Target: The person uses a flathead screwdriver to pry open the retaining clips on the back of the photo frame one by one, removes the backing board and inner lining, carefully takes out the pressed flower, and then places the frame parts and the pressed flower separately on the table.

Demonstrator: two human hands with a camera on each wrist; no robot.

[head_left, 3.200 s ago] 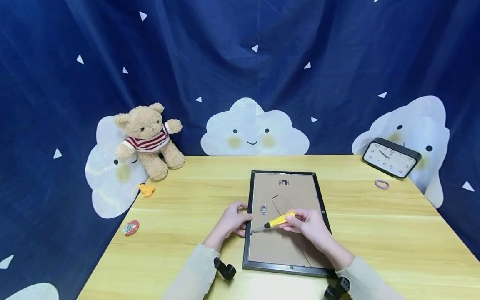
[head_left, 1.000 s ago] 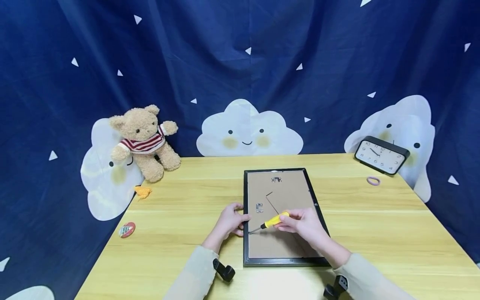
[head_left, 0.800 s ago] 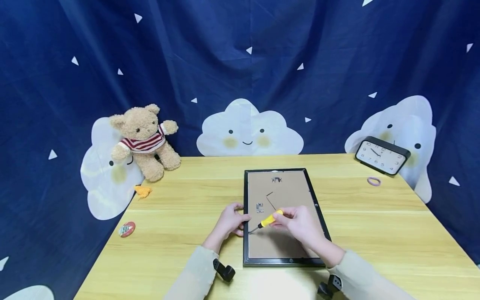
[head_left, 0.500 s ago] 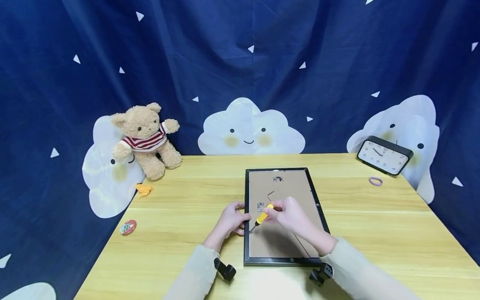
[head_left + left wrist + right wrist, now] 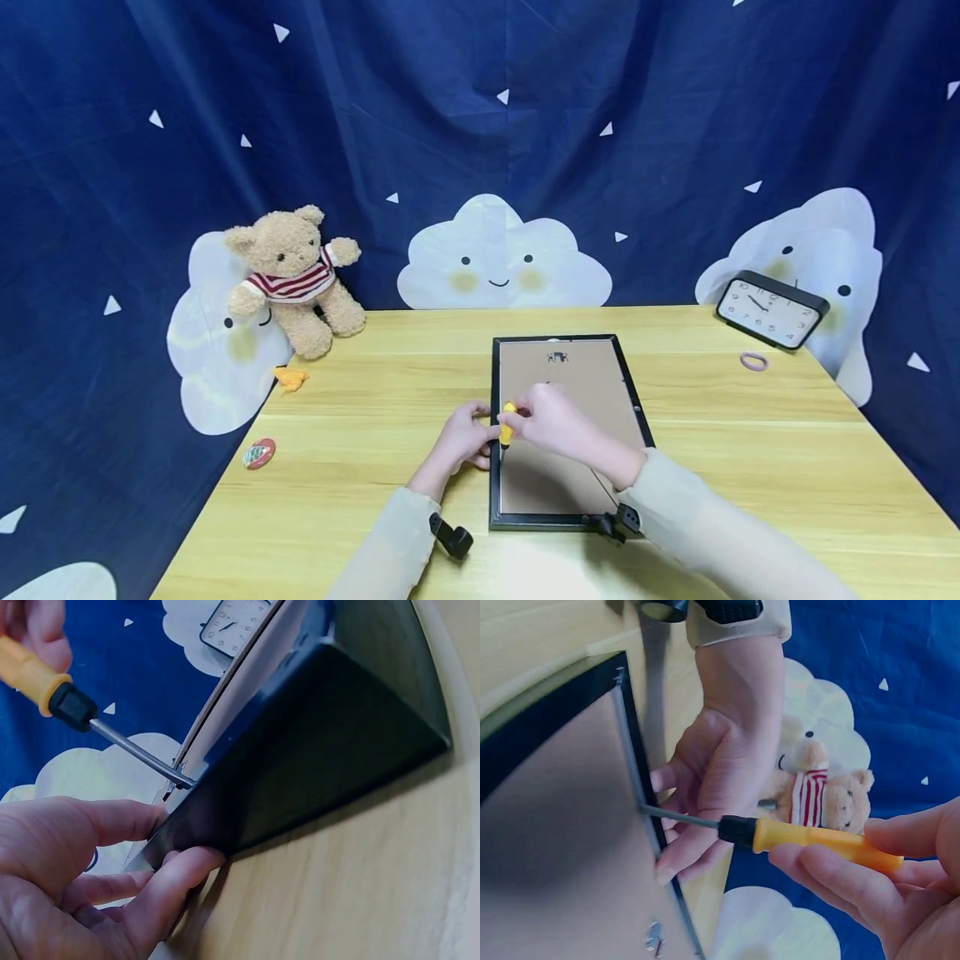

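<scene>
A picture frame (image 5: pixel 496 502) with a black rim lies back side up on the table, its brown backing board (image 5: pixel 555 487) showing. My left hand (image 5: pixel 459 437) grips the frame's left edge, thumb on the rim and fingers against its outer side, as the left wrist view shows. My right hand (image 5: pixel 558 427) holds a yellow-handled screwdriver (image 5: pixel 810 838) between thumb and fingers. The steel tip touches the inner side of the left rim, close to the left thumb. A metal hanger (image 5: pixel 557 357) sits near the board's far end; the right hand hides the other one in the head view.
A teddy bear (image 5: pixel 296 279) in a striped shirt sits at the back left, near a small orange item (image 5: pixel 290 378) and a round badge (image 5: pixel 259 453). A clock (image 5: pixel 772 308) and a purple ring (image 5: pixel 753 362) are at the right. Behind the table hangs a blue curtain (image 5: pixel 450 100).
My right hand has swung left and over the board, turning the screwdriver from a low slant to nearly upright, its tip still at the left rim. The left hand keeps its place.
</scene>
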